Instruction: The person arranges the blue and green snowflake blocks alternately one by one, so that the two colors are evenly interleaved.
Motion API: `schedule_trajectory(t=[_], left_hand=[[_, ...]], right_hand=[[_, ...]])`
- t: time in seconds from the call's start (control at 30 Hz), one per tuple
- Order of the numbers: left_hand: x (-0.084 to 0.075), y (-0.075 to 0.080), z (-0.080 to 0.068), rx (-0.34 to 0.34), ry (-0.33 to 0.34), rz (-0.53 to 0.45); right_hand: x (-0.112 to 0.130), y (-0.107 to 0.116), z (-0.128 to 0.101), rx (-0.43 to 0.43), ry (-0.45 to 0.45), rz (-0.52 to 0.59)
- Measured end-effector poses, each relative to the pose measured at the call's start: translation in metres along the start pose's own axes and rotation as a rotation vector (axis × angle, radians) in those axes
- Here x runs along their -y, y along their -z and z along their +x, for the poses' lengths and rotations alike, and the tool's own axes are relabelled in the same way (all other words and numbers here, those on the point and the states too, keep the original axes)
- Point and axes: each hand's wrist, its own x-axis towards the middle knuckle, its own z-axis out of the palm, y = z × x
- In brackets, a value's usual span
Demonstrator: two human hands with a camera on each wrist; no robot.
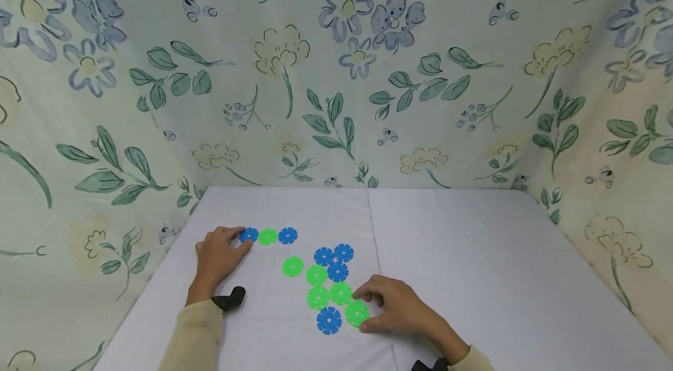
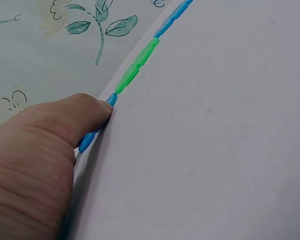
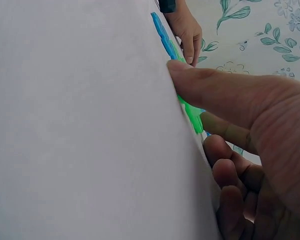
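Near the table's left side, my left hand (image 1: 218, 254) holds a blue slotted disc (image 1: 249, 235) between thumb and index finger. A green slotted disc (image 1: 267, 236) and another blue disc (image 1: 287, 235) lie beside it in a row. My right hand (image 1: 396, 307) has its thumb and index finger at the edges of a green slotted disc (image 1: 357, 314), pinching it flat on the table. In the left wrist view, the left thumb (image 2: 92, 112) covers part of the blue disc. The right thumb (image 3: 210, 87) partly hides the green disc (image 3: 194, 117) in the right wrist view.
Between the hands lies a loose cluster of several green discs (image 1: 318, 297) and blue discs (image 1: 337, 271). One blue disc (image 1: 329, 321) is closest to the front. A white cloth (image 1: 499, 266) with a seam covers the table; a floral curtain (image 1: 347, 125) hangs around it.
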Motion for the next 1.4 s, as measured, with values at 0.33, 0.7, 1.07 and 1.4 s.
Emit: schedule_trajectory(t=[0.33, 0.7, 1.07, 1.4], left_hand=[[-0.0007, -0.0001, 0.0009, 0.005, 0.006, 0.002], [0.0007, -0.0014, -0.0001, 0.000, -0.002, 0.002], [-0.0004, -0.0004, -0.0023, -0.002, 0.000, 0.002], [-0.0020, 0.0014, -0.0016, 0.010, 0.007, 0.000]], right_hand=[[0.0008, 0.0014, -0.0002, 0.014, -0.011, 0.002], [0.0000, 0.0016, -0.0009, 0.032, 0.021, -0.039], [0.0034, 0.0025, -0.0010, 0.058, 0.026, -0.078], [0.0047, 0.0032, 0.0003, 0.045, 0.076, -0.126]])
